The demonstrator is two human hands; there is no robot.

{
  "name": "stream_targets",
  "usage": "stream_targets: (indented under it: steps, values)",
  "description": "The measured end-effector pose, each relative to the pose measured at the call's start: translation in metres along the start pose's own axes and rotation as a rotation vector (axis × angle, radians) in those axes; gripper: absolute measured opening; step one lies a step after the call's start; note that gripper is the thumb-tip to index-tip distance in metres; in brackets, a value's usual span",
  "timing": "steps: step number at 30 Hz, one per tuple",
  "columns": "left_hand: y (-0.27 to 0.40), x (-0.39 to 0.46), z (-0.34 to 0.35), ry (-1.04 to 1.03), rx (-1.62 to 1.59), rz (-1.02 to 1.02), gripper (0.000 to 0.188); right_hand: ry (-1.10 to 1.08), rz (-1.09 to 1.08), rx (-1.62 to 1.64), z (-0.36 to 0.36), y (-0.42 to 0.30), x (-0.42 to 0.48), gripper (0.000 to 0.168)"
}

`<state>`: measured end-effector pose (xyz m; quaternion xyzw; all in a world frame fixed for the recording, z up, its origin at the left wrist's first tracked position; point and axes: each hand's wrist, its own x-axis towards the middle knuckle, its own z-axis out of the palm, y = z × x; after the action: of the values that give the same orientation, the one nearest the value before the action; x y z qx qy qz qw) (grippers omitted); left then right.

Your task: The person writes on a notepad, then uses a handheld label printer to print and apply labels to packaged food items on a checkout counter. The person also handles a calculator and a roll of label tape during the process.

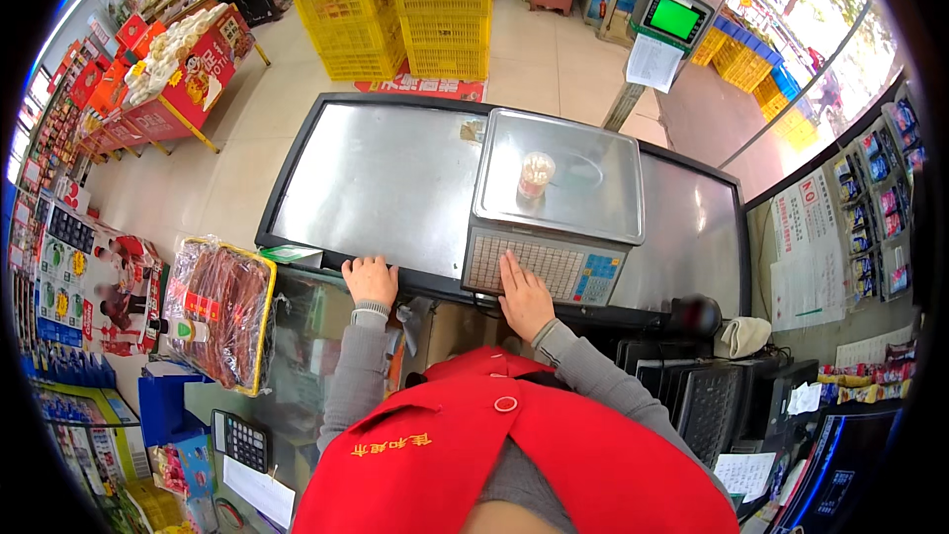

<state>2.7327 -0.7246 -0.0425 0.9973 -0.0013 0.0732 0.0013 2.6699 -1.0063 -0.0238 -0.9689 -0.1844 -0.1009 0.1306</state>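
My left hand (371, 284) rests on the black front edge of the metal-topped counter (378, 178), holding nothing. On the keypad (563, 267) of a weighing scale lies my right hand (526, 295), fingers extended and touching the keys at its left part. The scale's steel pan (586, 200) carries a small clear container (535, 175) of short white-tipped sticks, likely toothpicks or cotton swabs. A pole at the back right holds the scale's lit green display (675, 17), with a printed paper hanging below it.
Left of me, a plastic-wrapped tray of dark reddish strips (222, 311) and a calculator (241, 441) lie on a glass counter. A keyboard (708, 411) and a folded cloth (745, 336) are at right. Yellow crates (445, 30) of vegetables stand beyond the counter.
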Motion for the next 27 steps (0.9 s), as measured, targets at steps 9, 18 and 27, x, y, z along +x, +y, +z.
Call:
stream_targets:
  steps: [9,18,27]
  values:
    - [0.003,0.001,-0.002,-0.070,0.072,-0.064,0.025,-0.092,0.008,-0.004,0.012,0.006,0.012,0.066]
    - [-0.002,0.001,0.005,0.028,0.030,-0.004,0.024,0.286,0.102,0.219,-0.030,0.045,0.006,0.031]
    - [0.000,0.003,0.004,-0.071,0.108,0.028,0.027,0.455,1.119,0.299,-0.005,0.203,-0.118,0.029]
